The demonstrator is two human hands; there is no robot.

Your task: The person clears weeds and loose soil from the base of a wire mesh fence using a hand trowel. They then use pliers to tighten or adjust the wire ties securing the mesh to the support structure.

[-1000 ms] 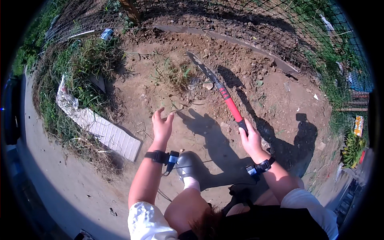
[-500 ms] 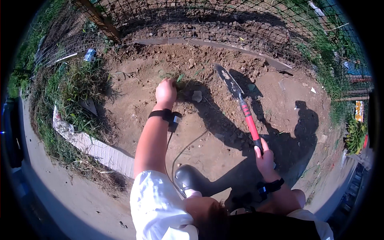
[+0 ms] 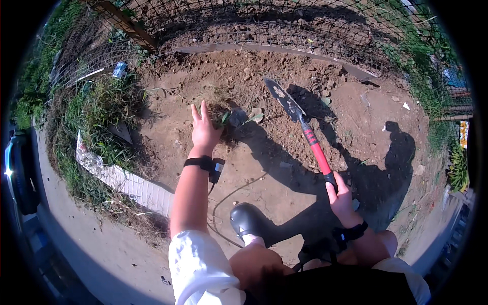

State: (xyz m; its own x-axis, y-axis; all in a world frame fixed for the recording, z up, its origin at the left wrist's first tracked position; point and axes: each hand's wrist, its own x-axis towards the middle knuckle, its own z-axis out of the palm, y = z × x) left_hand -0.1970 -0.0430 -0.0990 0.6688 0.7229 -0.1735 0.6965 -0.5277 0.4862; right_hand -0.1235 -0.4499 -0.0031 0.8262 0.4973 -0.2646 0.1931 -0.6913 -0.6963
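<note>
Near the centre of the frame, the left hand (image 3: 206, 134) had its visible fingers stretched wide, beside a tuft of weeds (image 3: 217, 95), but whether it touched them I could not tell. At the right of centre, the right hand (image 3: 342, 202) was closed around the black grip of a red-handled trowel (image 3: 311, 137), whose dark blade pointed toward the upper left.

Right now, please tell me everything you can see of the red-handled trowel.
The trowel has a pointed, dark blade, metal-looking, with pale dirt patches, a narrow neck, and a red handle with dark markings and a black end. The right hand grips that end. The blade points forward and left, seemingly raised above the ground.
</note>
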